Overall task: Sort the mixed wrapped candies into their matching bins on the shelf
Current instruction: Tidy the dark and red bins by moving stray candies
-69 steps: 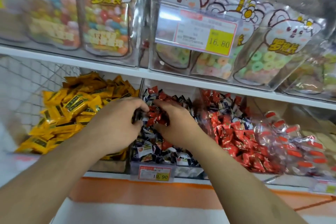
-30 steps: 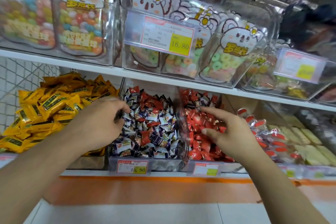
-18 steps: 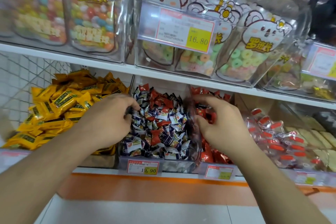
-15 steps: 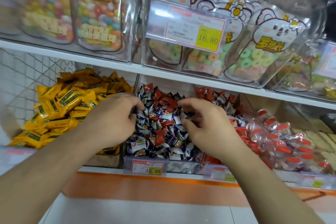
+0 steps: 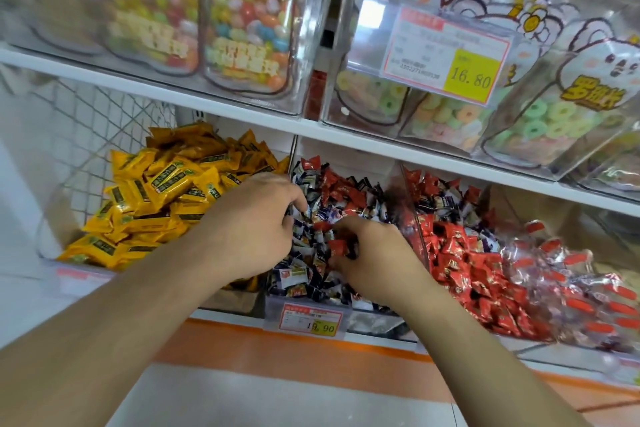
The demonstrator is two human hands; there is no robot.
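Fingers of both hands, left (image 5: 254, 229) and right (image 5: 372, 258), are curling into the mixed bin (image 5: 313, 300), the right pinching a red candy (image 5: 337, 247), which is risking slipping back among look-alike wrappers.

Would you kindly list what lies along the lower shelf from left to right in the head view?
Yellow wrapped candies → mixed dark and red candies bin, both hands in it → red wrapped candies → clear packets with red ends.
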